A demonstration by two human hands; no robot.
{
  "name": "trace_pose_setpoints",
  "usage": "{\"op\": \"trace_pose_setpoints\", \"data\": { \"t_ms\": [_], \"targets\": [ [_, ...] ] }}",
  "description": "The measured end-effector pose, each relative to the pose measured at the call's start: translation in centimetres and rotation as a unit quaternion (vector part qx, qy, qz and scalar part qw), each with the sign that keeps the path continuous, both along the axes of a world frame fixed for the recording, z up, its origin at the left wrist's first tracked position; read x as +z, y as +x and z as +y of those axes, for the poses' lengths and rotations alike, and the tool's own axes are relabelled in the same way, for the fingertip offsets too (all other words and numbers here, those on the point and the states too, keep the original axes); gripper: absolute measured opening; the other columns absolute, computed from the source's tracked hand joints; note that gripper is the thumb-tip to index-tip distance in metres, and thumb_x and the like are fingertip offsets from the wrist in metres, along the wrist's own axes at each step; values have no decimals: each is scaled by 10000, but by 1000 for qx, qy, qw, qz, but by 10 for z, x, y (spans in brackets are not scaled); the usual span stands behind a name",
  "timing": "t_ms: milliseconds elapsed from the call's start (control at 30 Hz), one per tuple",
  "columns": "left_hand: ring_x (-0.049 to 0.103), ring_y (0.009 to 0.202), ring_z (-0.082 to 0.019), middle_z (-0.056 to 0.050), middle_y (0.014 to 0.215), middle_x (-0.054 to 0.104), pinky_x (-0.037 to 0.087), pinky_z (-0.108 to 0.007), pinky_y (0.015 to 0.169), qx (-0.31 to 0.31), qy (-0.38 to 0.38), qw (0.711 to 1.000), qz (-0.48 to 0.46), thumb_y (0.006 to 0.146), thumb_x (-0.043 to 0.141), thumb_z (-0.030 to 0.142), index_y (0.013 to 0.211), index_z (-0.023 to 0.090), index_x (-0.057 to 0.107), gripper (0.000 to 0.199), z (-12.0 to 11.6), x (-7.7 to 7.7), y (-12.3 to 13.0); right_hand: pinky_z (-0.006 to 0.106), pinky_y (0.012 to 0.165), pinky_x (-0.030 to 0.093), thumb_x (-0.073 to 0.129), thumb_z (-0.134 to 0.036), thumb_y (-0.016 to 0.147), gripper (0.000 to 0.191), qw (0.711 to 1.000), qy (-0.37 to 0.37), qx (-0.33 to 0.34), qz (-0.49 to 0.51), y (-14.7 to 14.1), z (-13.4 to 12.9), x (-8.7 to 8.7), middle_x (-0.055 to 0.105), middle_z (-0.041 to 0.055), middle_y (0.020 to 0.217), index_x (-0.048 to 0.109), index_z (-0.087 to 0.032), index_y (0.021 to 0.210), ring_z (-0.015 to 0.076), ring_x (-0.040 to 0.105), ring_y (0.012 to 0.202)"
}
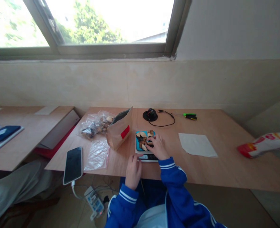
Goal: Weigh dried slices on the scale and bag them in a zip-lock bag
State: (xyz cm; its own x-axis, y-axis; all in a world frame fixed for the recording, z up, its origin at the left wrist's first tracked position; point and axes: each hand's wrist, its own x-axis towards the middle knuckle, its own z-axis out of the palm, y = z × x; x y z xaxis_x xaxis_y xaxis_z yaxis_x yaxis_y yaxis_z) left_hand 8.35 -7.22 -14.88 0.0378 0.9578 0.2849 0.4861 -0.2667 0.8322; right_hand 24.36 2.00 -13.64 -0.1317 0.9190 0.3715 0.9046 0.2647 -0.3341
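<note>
Reaching over the blue tray [137, 148], the right hand [159, 147] has dried slices [143, 134] mostly left of its fingers; the left hand [133, 169] lies farther; neither grip can be told.

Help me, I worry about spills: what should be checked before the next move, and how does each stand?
1. Right hand at the dried pieces on the blue tray: ok.
2. Left hand, by the scale's front corner, not pressing it: cannot tell.
3. Display reading: cannot tell, too small.
4. Paper bag open at the top: ok.
5. Phone wholly on the table: not ok, lower end juts out.
6. Screwdrivers away from both hands: ok.
</note>
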Motion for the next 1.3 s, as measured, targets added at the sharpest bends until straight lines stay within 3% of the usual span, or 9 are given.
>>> {"op": "trace_pose_setpoints", "data": {
  "t_ms": [100, 333, 533, 700, 800, 933, 1067, 1200, 1300],
  "targets": [
    [574, 1012, -209, -93, 1036, 579, 477, -394, 910, 13, 4, 1000, -7, 919, 400, 175, 1087, 198, 586, 252, -1, -2, -5, 377, 739, 382, 693, -337, 762, 162, 1000, 0, -7, -14, -2, -1, -3, 538, 101, 916, 674, -224, 877, 274, 481, 887],
    [587, 840, -182, -81, 961, 569, 505, -333, 756, 104, -23, 993, -54, 891, 421, 179, 1011, 167, 608, 223, -4, -9, -19, 376, 735, 370, 614, -347, 832, 135, 1000, 10, -4, -16, -4, -5, -7, 556, 106, 947, 646, -218, 858, 267, 482, 888],
    [592, 880, -191, -84, 974, 590, 507, -348, 791, 76, -13, 996, -48, 896, 433, 177, 1031, 176, 620, 231, 2, -14, -6, 383, 765, 371, 596, -348, 852, 143, 1000, 9, -6, 12, -4, -3, 6, 572, 97, 952, 650, -225, 902, 265, 501, 901],
    [583, 941, -196, -83, 1004, 573, 492, -381, 875, 75, 5, 997, -16, 916, 421, 187, 1132, 190, 605, 284, 24, -13, 1, 376, 778, 375, 603, -341, 856, 154, 999, 4, 1, 39, 1, 0, 5, 584, 93, 969, 668, -225, 933, 261, 519, 929],
    [559, 991, -197, -82, 1024, 542, 473, -392, 921, 54, 10, 998, 41, 905, 400, 136, 1219, 219, 588, 376, 44, -10, 0, 380, 781, 384, 603, -331, 860, 163, 999, -7, 5, 46, 3, -1, 2, 584, 92, 977, 679, -223, 956, 264, 528, 944],
    [532, 1015, -220, -88, 1052, 514, 452, -442, 947, 30, 19, 988, 153, 815, 422, 34, 1195, 251, 635, 487, 61, -8, -8, 399, 785, 404, 613, -309, 854, 178, 998, -21, 17, 55, 3, -4, 2, 589, 98, 999, 681, -226, 995, 274, 534, 949],
    [531, 1043, -228, -82, 1079, 495, 467, -455, 955, 19, 5, 981, 192, 830, 459, 99, 1229, 283, 616, 467, 60, -6, -23, 428, 834, 431, 542, -277, 894, 214, 994, -6, 31, 107, 9, -7, 3, 579, 100, 1028, 652, -221, 1068, 269, 540, 984],
    [554, 1076, -196, -64, 1090, 500, 476, -409, 992, -24, 2, 984, 177, 839, 494, 136, 1306, 298, 547, 496, 54, -9, -35, 417, 906, 455, 481, -227, 914, 234, 981, 17, 49, 185, 24, -12, -2, 558, 102, 1034, 621, -200, 1100, 243, 537, 1021],
    [586, 1050, -179, -53, 1069, 526, 503, -377, 969, -21, 19, 987, 158, 878, 511, 213, 1269, 303, 573, 406, 54, -16, -39, 417, 901, 474, 493, -227, 908, 252, 976, 8, 51, 210, 36, -19, -11, 560, 104, 1030, 604, -192, 1131, 244, 540, 1009]
  ]
}}
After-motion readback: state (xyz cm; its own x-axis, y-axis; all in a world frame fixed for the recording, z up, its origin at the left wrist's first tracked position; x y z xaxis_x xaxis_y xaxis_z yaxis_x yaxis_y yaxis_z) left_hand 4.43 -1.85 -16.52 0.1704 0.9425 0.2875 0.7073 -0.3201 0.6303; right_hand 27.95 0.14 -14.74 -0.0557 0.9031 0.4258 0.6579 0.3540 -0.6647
